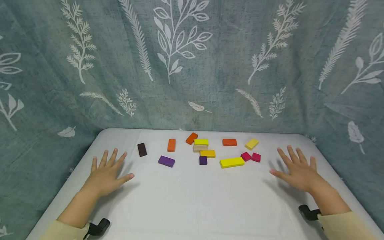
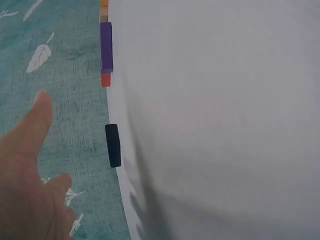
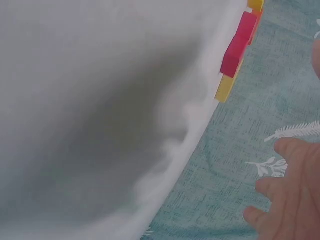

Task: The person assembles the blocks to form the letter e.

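Note:
My left hand (image 1: 105,177) hovers over the table's left side with fingers spread, holding nothing. Its nearest block is a dark brown one (image 1: 142,149); a purple block (image 1: 166,161) lies farther right. On the right side my right hand (image 1: 300,171) is likewise spread and holds nothing. Nearest to it are two crimson blocks (image 1: 256,157) and a pale yellow block (image 1: 251,144). A long bright yellow block (image 1: 232,162) lies left of the crimson pair. In the left wrist view the dark block (image 2: 113,145) stands past the thumb.
Mid-table lie a lime block (image 1: 201,142), a beige block (image 1: 200,148), an amber block (image 1: 207,153) and a dark purple block (image 1: 203,160). Orange blocks (image 1: 171,145) and a red-orange block (image 1: 229,142) lie around them. A leaf-patterned teal curtain (image 1: 222,100) hangs behind the white table (image 1: 192,206).

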The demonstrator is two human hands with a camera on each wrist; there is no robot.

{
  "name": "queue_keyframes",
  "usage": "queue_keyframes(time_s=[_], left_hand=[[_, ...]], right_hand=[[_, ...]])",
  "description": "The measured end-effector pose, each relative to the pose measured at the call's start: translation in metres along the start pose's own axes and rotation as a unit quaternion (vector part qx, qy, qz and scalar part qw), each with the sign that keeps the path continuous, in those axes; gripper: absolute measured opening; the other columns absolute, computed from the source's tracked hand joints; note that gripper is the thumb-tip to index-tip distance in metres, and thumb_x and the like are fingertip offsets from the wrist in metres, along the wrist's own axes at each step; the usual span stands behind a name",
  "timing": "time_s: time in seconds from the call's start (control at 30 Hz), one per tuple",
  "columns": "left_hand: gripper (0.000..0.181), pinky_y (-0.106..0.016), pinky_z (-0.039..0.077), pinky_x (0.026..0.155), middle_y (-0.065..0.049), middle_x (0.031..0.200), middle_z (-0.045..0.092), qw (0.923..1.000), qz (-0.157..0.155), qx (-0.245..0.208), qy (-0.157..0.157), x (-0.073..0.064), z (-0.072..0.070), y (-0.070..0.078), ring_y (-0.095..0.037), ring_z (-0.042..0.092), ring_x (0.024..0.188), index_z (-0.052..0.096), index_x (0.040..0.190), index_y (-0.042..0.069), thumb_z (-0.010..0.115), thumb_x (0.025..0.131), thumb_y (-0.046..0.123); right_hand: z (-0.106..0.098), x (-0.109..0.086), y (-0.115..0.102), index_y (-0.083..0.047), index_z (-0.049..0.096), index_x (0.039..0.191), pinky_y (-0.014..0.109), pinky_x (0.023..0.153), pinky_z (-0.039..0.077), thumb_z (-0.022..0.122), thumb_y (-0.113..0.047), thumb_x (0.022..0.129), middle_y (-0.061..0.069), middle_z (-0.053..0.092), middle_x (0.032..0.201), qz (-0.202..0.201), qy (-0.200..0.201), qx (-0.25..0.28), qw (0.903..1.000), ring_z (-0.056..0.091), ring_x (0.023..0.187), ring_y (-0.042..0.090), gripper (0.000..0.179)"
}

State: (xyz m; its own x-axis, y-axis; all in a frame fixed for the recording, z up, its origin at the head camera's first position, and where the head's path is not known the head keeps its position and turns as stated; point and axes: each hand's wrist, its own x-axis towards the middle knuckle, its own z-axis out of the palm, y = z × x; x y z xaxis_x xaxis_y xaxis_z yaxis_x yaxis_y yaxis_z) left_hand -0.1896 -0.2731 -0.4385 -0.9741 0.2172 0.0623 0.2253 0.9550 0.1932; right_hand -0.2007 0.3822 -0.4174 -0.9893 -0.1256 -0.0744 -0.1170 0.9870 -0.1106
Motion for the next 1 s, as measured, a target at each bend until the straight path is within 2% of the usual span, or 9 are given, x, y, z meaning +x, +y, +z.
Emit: queue_keyframes(time_s=[0.23, 0.47, 0.63, 1.0], left_hand=[[0.094, -0.072, -0.010, 0.108, -0.023, 0.165, 0.006, 1.0000, 0.002, 0.000, -0.001, 0.005, 0.004, 0.011, -0.049, -0.006, 0.149, 0.021, 0.161, 0.016, 0.044, 0.092, 0.075], [0.092, -0.071, -0.007, 0.110, -0.023, 0.165, 0.010, 0.9998, 0.014, -0.011, 0.009, 0.014, 0.008, 0.029, -0.049, -0.002, 0.149, 0.026, 0.160, 0.015, 0.046, 0.091, 0.074], [0.094, -0.069, -0.009, 0.111, -0.020, 0.165, 0.009, 0.9998, 0.018, -0.010, 0.005, 0.021, 0.010, 0.039, -0.047, -0.003, 0.150, 0.025, 0.160, 0.017, 0.046, 0.090, 0.076], [0.092, -0.065, -0.009, 0.113, -0.017, 0.166, 0.010, 0.9986, 0.046, -0.025, 0.001, 0.048, 0.016, 0.067, -0.043, -0.004, 0.151, 0.023, 0.161, 0.021, 0.047, 0.090, 0.075]], right_hand=[[0.001, 0.003, -0.012, -0.015, 0.002, 0.162, 0.078, 0.100, -0.015, 0.049, -0.074, 0.090, 0.031, -0.006, 0.162, -0.005, 0.002, 0.011, 0.9999, -0.008, 0.144, 0.057, 0.104], [0.003, 0.009, -0.027, -0.015, 0.006, 0.162, 0.077, 0.102, -0.014, 0.050, -0.075, 0.088, 0.029, -0.003, 0.163, -0.023, 0.017, 0.023, 0.9993, -0.005, 0.145, 0.055, 0.105], [0.005, 0.013, -0.040, -0.016, 0.009, 0.162, 0.077, 0.104, -0.011, 0.051, -0.075, 0.088, 0.027, 0.001, 0.164, -0.040, 0.022, 0.023, 0.9987, -0.002, 0.146, 0.054, 0.104], [0.006, 0.026, -0.064, -0.020, 0.017, 0.162, 0.075, 0.107, -0.005, 0.054, -0.072, 0.088, 0.025, 0.005, 0.164, -0.085, 0.031, 0.044, 0.9950, 0.003, 0.147, 0.052, 0.098]])
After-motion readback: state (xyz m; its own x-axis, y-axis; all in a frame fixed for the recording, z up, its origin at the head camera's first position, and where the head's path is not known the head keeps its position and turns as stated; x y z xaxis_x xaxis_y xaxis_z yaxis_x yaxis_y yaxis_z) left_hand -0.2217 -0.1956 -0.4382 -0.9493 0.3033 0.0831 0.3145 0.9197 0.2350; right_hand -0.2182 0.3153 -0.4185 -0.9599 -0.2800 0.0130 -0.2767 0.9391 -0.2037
